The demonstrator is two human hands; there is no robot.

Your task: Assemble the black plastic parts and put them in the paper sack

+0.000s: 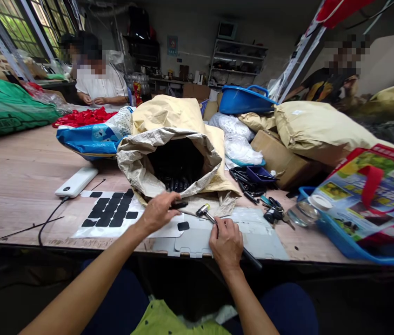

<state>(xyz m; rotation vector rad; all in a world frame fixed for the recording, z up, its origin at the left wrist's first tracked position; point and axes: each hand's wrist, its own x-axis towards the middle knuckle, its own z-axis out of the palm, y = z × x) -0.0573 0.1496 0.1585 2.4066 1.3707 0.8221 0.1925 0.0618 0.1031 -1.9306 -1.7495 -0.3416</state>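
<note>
My left hand (pixel 158 213) is closed on a small dark piece (pixel 178 204), just in front of the mouth of an open paper sack (pixel 136 160). Black shiny parts (pixel 176 184) lie inside the sack. My right hand (pixel 227 239) grips a small hammer (pixel 251 259) with a metal head and a black handle end. The hammer's head points up and left, over a grey board (pixel 263 237) at the table's front edge. A white sheet with rows of black rounded patches (pixel 109 209) lies left of my left hand; one loose patch (pixel 183 226) is nearer the board.
A white power bank (pixel 77 181) with a cable sits at left. Keys (pixel 275 211), a clear jar (pixel 303 213) and a blue basket (pixel 360 251) holding a printed bag stand at right. Black parts (pixel 249 184) lie beyond the board. Two people sit farther back.
</note>
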